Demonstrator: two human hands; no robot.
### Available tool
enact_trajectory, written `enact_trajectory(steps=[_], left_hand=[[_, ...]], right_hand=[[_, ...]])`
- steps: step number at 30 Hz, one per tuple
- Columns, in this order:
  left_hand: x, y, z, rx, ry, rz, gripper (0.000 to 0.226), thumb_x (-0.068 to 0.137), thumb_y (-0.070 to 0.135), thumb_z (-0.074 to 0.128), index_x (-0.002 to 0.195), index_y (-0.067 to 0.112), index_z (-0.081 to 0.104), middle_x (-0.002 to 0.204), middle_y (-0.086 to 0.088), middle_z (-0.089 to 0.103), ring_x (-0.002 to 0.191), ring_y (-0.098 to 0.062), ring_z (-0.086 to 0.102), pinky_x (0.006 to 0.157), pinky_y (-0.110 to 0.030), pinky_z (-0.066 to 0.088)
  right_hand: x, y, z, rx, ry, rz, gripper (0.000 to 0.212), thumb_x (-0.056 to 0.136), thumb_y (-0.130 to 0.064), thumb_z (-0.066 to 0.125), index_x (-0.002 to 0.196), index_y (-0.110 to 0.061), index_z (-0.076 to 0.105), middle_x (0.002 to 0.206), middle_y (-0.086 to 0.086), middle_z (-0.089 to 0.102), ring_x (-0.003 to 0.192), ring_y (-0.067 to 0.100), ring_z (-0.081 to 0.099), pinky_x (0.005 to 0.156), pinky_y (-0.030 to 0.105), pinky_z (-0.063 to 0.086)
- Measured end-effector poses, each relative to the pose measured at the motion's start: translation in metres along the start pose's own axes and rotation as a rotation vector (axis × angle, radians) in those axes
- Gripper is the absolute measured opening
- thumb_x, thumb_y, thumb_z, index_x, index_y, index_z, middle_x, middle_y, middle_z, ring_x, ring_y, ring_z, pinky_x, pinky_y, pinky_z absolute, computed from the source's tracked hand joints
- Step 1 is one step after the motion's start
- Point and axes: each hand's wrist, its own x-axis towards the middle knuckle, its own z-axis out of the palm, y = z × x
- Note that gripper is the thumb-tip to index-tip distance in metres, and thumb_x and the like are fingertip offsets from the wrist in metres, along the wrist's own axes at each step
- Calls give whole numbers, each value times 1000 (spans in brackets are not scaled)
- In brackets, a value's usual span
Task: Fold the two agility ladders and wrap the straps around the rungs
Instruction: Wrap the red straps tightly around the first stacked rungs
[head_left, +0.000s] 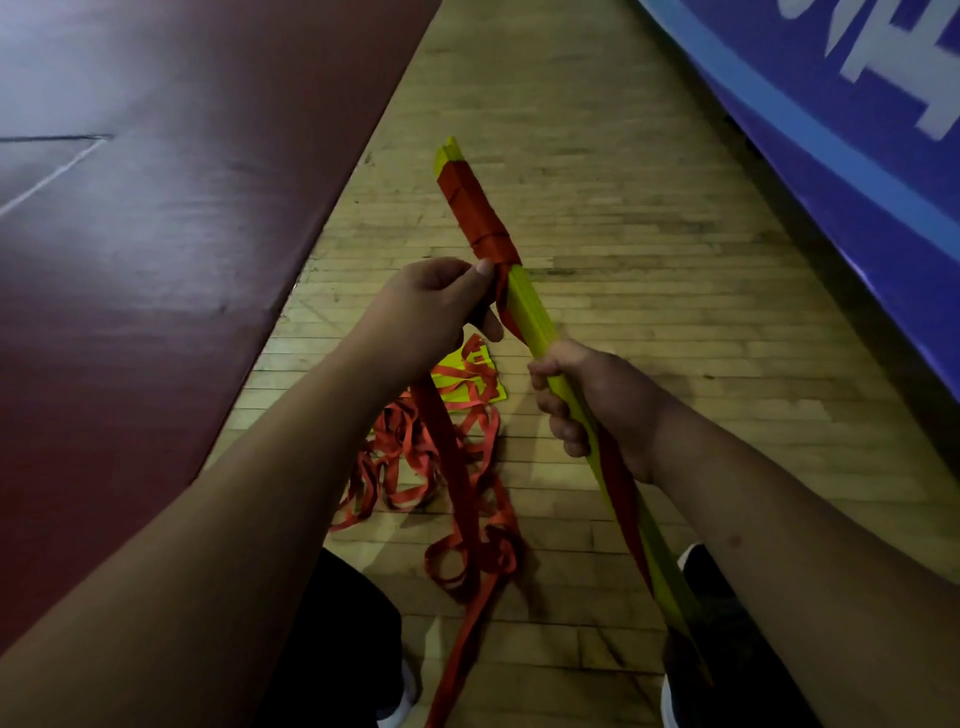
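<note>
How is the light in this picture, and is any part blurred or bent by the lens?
Head view: dim overall, darkest along the bottom edge. Head view: pale glare on the dark red mat at upper left. Head view: floor boards bow toward the edges, a wide-angle effect; yellow rungs and red strap look fairly sharp.

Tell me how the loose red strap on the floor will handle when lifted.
Probably floppy: the red strap lies in tangled loops on the wooden floor. Likely to snag, since loops cross each other. Probably light: a length hangs limp below the left hand.
</note>
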Motion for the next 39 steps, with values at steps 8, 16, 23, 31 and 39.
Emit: enact_trajectory(steps=[8,16,23,31,39], left_hand=[[1,-4,-8,139,-15,-45,53,105,65,56,97,21,83,71,1,71,60,-11,51,58,-26,44],[15,-18,-15,-225,-88,30,36,115,35,51,97,7,65,73,0,58,58,-14,44,60,-31,35],[13,-16,-18,-243,-121,97,38,115,39,49,87,19,67,72,0,57,53,-18,49,57,-33,37],[13,-21,-14,149,82,55,46,112,50,54,93,18,82,56,-1,62,47,-18,51,49,-26,43],[13,-15,9,324,102,-87,72,99,77,52,81,13,79,65,-5,73,45,-10,60,52,-27,47]], right_hand=[[1,4,3,-91,116,-31,24,91,-33,81,107,-16,75,74,2,58,59,18,55,55,34,40],[-8,-5,-4,41,-229,29,63,97,-65,63,123,-8,73,106,21,77,87,31,69,68,35,52],[-17,0,-2,220,-520,103,42,101,-43,60,117,-7,74,69,8,62,75,30,72,86,52,62],[-8,6,3,55,-196,120,26,108,-36,61,104,-11,63,65,2,45,52,16,44,54,31,41],[5,23,13,-286,186,82,35,104,-45,69,98,-11,67,66,5,60,53,20,53,56,36,47]])
